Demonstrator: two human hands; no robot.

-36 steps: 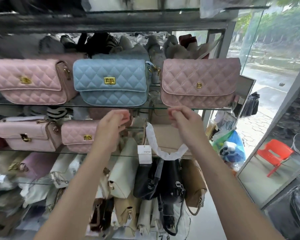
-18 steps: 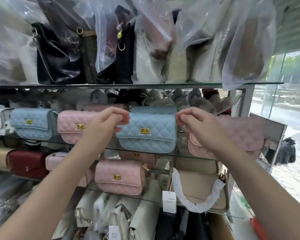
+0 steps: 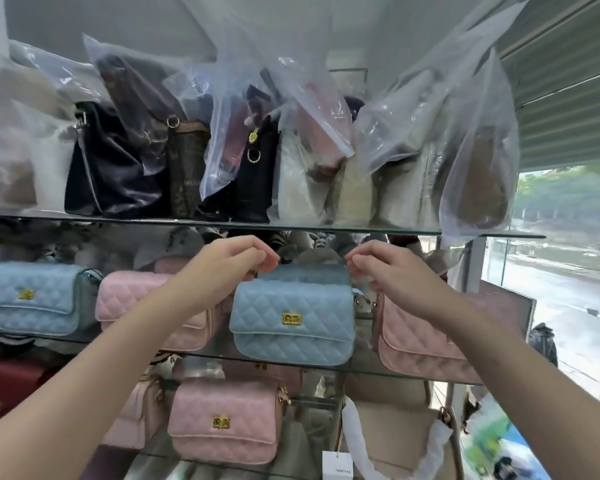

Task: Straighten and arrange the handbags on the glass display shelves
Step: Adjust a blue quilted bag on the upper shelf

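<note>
Handbags (image 3: 482,188) in plastic bags (image 3: 395,133) above, left hand (image 3: 238,254) and right hand (image 3: 385,268) in pinch grip on blue handbag (image 3: 291,320)

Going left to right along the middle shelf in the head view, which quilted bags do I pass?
Far-left blue bag → left pink bag → middle blue bag → right pink bag.

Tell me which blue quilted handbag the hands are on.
The middle blue handbag: the left hand and right hand hold its top corners. The far-left blue handbag is untouched.

handbag (image 3: 293,320) on shelf (image 3: 395,373), wrapped bags (image 3: 291,161) above
</note>
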